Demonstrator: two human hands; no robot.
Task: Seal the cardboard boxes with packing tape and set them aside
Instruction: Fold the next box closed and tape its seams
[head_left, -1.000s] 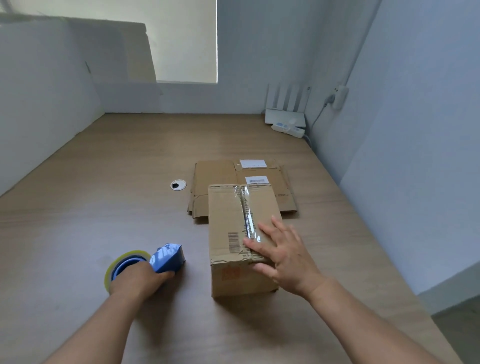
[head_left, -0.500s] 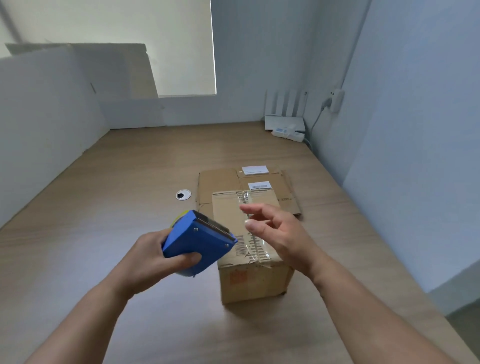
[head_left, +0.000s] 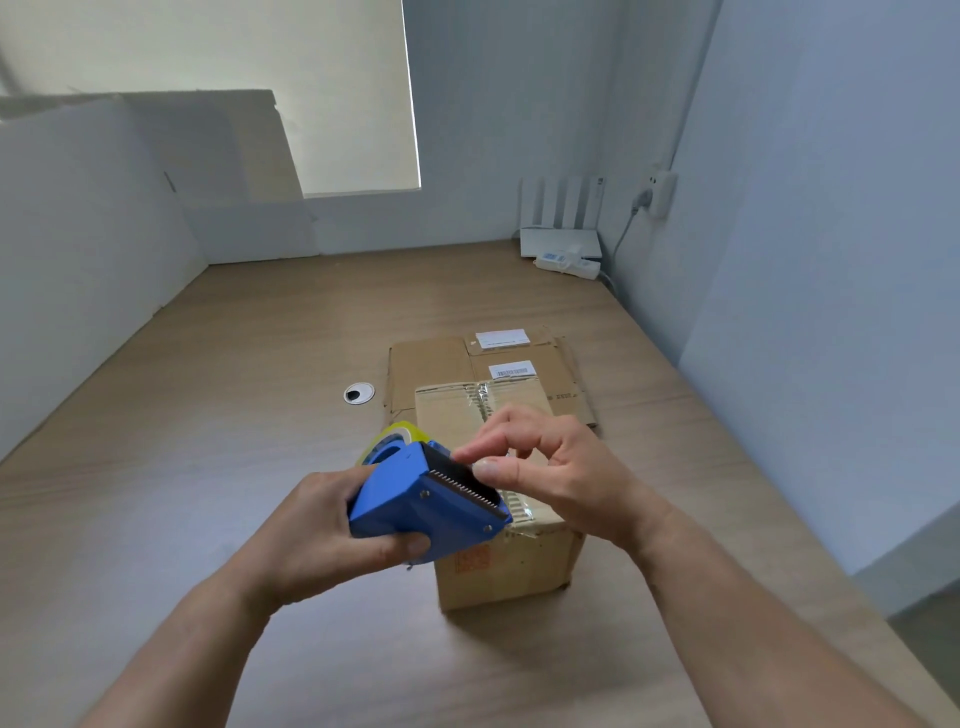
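Note:
A small cardboard box (head_left: 506, 569) stands on the wooden table (head_left: 234, 395), a strip of clear tape running along its top seam. My left hand (head_left: 317, 535) grips a blue tape dispenser (head_left: 415, 501) just above the box's near left corner, its toothed blade facing up and to the right. The tape roll (head_left: 397, 434) shows behind the dispenser. My right hand (head_left: 550, 473) is at the blade, thumb and forefinger pinching at the tape end there. Whether tape is caught between them is not visible.
Flattened cardboard boxes (head_left: 447, 358) with white labels lie right behind the box. A round cable grommet (head_left: 358, 393) sits in the table to the left. A router (head_left: 561, 228) and power strip (head_left: 569, 265) occupy the far right corner. White walls close in on the left and right.
My left hand lifted the dispenser off the table and brought it over the box. My right hand left the box top and moved up to the dispenser's blade.

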